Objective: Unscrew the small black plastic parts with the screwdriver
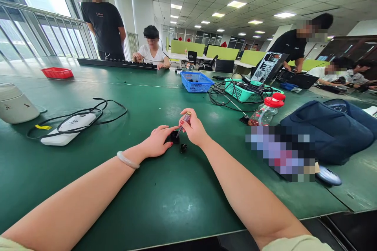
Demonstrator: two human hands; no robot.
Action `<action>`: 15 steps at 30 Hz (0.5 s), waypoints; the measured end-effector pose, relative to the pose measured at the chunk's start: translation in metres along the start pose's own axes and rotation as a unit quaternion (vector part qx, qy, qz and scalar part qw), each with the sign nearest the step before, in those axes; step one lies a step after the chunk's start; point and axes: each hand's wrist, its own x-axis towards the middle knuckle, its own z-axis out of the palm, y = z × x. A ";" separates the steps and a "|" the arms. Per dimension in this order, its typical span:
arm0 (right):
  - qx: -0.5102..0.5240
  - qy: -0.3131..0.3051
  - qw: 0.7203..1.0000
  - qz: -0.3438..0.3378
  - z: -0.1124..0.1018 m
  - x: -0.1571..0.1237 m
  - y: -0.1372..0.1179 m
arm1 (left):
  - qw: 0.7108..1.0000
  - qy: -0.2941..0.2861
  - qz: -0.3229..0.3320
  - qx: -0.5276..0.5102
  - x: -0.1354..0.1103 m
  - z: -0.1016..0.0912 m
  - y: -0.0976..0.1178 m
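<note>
In the head view, the right hand (193,128) was closed around a screwdriver (185,120), its lower end at a black block (174,137) on the worktop (176,200), set back from the near edge. The left hand (157,141) had thumb and forefinger about that block, whether pinching I couldn't tell; a small black part (183,148) lay just beside it, on the near-edge side.

Nearside tabletop (147,208) passable; farther right — backpack (326,131) blocks.
</note>
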 end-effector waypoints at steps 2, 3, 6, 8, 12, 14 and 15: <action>-0.012 0.015 1.000 0.010 -0.001 -0.001 -0.001 | 1.000 0.009 0.000 -0.002 0.000 0.000 -0.001; -0.023 0.023 0.999 0.010 0.000 -0.001 -0.002 | 1.000 0.013 0.001 -0.003 0.001 0.001 -0.001; -0.062 0.032 0.997 -0.025 0.003 -0.005 -0.004 | 1.000 0.028 -0.002 -0.002 0.001 0.001 -0.002; -0.078 0.030 0.995 -0.053 0.005 -0.006 -0.006 | 0.999 0.035 -0.001 -0.002 0.000 0.001 -0.003; -0.096 0.010 0.993 -0.074 0.009 -0.008 -0.011 | 0.999 0.040 0.000 -0.005 0.000 0.001 -0.003; -0.111 -0.006 0.991 -0.069 0.010 -0.008 -0.012 | 0.999 0.045 -0.002 -0.002 0.001 0.002 -0.003; -0.119 -0.007 0.991 -0.063 0.011 -0.007 -0.013 | 0.999 0.048 -0.002 0.000 0.001 0.002 -0.003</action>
